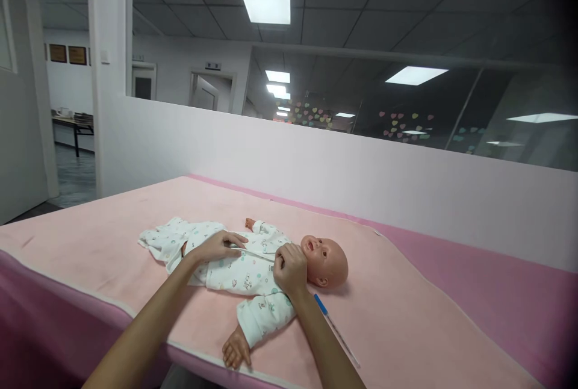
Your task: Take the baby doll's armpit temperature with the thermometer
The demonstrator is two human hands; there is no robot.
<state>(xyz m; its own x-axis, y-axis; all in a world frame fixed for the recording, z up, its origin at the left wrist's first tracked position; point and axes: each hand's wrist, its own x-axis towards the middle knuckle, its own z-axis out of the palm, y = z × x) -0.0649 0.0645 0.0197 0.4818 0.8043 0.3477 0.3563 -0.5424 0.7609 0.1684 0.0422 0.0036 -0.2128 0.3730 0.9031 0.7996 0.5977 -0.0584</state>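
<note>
A baby doll (332,264) lies on its back, its head to the right and legs to the left. It wears a white baby jacket (239,271) with small prints and matching trousers (180,232). My left hand (219,247) rests on the doll's belly at the jacket's front edge, thumb and fingers apart. At the collar below the doll's chin, my right hand (291,268) is closed with curled fingers on the jacket. The fingertips of this hand are partly hidden. One doll arm, in its sleeve (264,315), stretches toward me.
A pink padded mat (397,317) covers the table. Beside my right forearm lies a slim, clear, pen-like stick (336,332) with a blue end. Behind the table stand a white wall (316,166) and a window; a doorway (72,136) is at left.
</note>
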